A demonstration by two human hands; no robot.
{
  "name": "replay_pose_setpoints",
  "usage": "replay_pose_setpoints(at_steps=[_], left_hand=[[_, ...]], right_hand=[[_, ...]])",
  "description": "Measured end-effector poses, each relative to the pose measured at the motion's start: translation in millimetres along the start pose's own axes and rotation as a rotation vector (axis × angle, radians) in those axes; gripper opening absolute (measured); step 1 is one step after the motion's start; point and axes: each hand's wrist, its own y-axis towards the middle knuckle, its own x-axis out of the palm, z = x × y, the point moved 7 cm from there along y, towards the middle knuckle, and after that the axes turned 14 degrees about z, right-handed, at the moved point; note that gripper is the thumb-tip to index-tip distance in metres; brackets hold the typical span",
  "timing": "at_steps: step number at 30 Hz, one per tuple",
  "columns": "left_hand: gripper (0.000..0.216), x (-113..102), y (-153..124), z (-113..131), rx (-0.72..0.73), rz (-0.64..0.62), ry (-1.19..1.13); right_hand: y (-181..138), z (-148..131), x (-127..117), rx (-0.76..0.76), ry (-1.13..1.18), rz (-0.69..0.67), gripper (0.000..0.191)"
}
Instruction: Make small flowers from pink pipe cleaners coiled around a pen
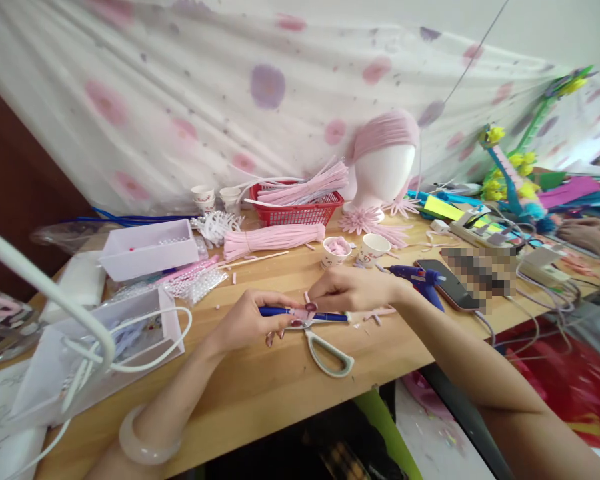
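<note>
Over the wooden table, my left hand (257,319) is closed, its thumb and fingers pinching a short pink pipe cleaner piece (299,313). My right hand (350,288) reaches in from the other side, fingertips pinched on the same pink fuzzy bit, whose end pokes up between them. A blue pen-like stick (333,318) runs behind the fingertips; I cannot tell whether it is held or lies on the table. Scissors with a pale grey handle (333,357) lie just below, their blades partly hidden by my hands. Small pink offcuts (375,317) are scattered at the right.
Behind stand a paper cup of pink pieces (337,248), another cup (373,249), a pink pipe cleaner bundle (275,239) and a red basket (295,212). A blue glue gun (420,280) and phone (445,287) lie right. White trays (150,250) and a white cable (145,367) occupy the left.
</note>
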Motion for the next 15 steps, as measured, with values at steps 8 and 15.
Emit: replay_pose_setpoints(at_steps=[8,15], left_hand=[[0.033,-13,9,-3,-0.018,0.098,-0.528],[0.041,-13,7,-6,0.001,0.148,-0.339]], right_hand=[[0,35,29,0.190,0.758,0.535,0.031],[-17,33,43,0.302,0.463,0.630,0.027]])
